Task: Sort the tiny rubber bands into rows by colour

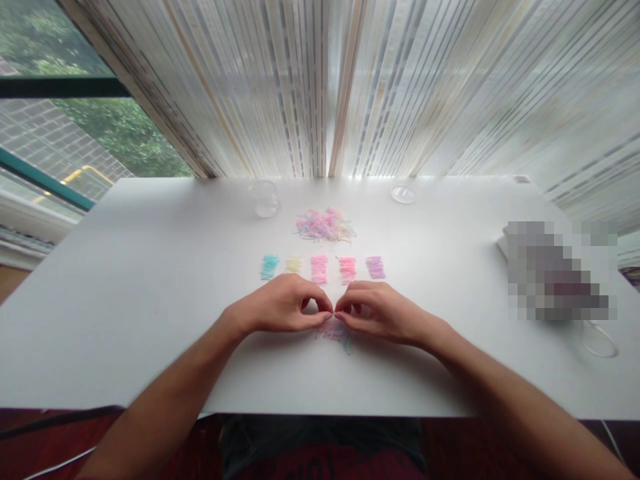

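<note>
My left hand (295, 303) and my right hand (377, 310) meet at their fingertips above the table's middle. Each pinches thumb against forefinger; whatever lies between the tips is too small to make out. Just beneath them is a small loose heap of thin pastel pieces (333, 331), like tiny elastic bands, partly covered by my fingers. Beyond my hands runs a row of sorted bundles: turquoise (269, 267), pale yellow (293, 265), pink (319, 269), coral pink (347, 269) and purple (375, 267). Farther back lies a larger mixed pile (325, 225) of the same pieces.
A clear plastic jar (265, 200) stands at the back left of the white table (125, 287). A clear round lid (403, 194) lies at the back right. At the right is a blurred-out object (555, 273) with a white cord (600, 350). Striped curtains (280, 87) hang behind.
</note>
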A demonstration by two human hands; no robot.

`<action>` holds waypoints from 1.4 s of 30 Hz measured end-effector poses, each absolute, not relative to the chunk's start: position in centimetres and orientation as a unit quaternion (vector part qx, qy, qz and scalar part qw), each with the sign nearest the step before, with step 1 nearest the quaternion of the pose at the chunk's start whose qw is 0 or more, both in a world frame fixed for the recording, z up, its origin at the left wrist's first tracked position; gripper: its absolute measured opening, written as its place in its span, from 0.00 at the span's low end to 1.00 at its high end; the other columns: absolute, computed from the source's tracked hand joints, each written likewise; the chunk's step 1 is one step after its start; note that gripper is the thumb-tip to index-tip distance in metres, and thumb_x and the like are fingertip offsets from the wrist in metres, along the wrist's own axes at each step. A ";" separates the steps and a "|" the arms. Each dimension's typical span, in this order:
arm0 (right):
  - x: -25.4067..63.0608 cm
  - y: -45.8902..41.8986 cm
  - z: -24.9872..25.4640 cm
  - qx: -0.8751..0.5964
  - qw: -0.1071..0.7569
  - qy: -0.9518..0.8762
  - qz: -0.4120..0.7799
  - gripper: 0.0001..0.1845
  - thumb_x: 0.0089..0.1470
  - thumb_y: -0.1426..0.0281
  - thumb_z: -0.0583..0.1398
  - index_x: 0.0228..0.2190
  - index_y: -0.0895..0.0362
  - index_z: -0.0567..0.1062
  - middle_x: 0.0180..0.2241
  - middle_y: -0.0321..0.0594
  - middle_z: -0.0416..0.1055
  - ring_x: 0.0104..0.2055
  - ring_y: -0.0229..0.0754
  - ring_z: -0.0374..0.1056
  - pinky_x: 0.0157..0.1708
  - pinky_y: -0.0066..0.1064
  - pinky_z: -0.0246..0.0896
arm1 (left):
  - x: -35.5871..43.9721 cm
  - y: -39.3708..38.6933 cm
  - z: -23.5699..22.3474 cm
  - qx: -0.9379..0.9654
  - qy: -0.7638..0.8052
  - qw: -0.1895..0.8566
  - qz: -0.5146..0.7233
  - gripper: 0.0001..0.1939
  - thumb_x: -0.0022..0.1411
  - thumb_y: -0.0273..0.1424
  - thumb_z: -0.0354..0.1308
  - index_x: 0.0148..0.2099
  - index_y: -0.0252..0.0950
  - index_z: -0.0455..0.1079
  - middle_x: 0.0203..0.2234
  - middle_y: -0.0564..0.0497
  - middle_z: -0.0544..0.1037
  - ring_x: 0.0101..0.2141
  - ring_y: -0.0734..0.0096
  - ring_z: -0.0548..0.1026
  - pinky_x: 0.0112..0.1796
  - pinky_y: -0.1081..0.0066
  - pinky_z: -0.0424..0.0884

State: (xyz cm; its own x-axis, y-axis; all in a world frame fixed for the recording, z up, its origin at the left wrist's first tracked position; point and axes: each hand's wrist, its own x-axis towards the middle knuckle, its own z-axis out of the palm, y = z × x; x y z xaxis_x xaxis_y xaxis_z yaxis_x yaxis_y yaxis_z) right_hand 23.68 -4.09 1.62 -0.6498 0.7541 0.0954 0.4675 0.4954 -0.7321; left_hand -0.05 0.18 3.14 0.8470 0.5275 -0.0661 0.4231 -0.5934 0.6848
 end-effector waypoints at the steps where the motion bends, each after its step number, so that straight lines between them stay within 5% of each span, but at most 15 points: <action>1: 23.7 -4.1 1.6 -0.366 0.210 -0.839 0.344 0.08 0.62 0.69 0.60 0.36 0.58 0.80 0.31 0.39 0.74 0.30 0.37 0.67 0.31 0.27 0.61 | -0.1 0.2 3.2 0.889 0.269 0.363 0.070 0.09 0.63 0.29 0.60 0.41 0.38 0.82 0.25 0.54 0.80 0.23 0.79 0.68 0.27 0.77 0.60; 18: 24.2 -3.7 2.0 -0.418 0.216 -0.817 0.334 0.06 0.59 0.72 0.61 0.32 0.58 0.79 0.27 0.36 0.74 0.28 0.35 0.65 0.30 0.25 0.58 | -0.4 0.2 3.9 0.871 0.295 0.394 -0.008 0.09 0.57 0.26 0.61 0.38 0.39 0.82 0.19 0.57 0.73 0.22 0.78 0.69 0.26 0.79 0.61; 25: 24.1 -3.7 1.8 -0.387 0.299 -0.828 0.273 0.06 0.61 0.71 0.61 0.33 0.57 0.79 0.27 0.37 0.72 0.28 0.36 0.65 0.30 0.26 0.61 | -0.4 0.5 3.6 0.875 0.314 0.352 0.111 0.08 0.61 0.34 0.65 0.41 0.35 0.78 0.19 0.58 0.72 0.22 0.79 0.68 0.26 0.79 0.61; 32: 24.1 -3.6 1.4 -0.331 0.381 -0.844 0.179 0.05 0.62 0.74 0.61 0.35 0.57 0.78 0.29 0.39 0.74 0.29 0.38 0.68 0.30 0.28 0.65 | -0.2 0.3 3.2 0.881 0.278 0.319 0.210 0.04 0.63 0.29 0.63 0.36 0.35 0.78 0.18 0.58 0.71 0.21 0.81 0.68 0.26 0.80 0.63; 42: 24.1 -3.4 0.9 -0.327 0.378 -0.859 0.113 0.06 0.60 0.77 0.60 0.35 0.55 0.76 0.30 0.40 0.76 0.30 0.39 0.68 0.31 0.30 0.64 | -0.2 0.5 3.0 0.888 0.267 0.265 0.266 0.04 0.63 0.29 0.63 0.36 0.35 0.79 0.21 0.56 0.76 0.22 0.80 0.69 0.26 0.79 0.65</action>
State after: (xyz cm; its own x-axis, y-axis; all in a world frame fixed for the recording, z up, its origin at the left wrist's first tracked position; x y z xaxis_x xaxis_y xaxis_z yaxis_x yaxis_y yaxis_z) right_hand 24.12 -3.45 0.91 -0.5001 0.6464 0.5763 0.4760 0.7611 -0.4406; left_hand -0.17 0.50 3.03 0.7164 0.6145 0.3303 0.3332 -0.7174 0.6119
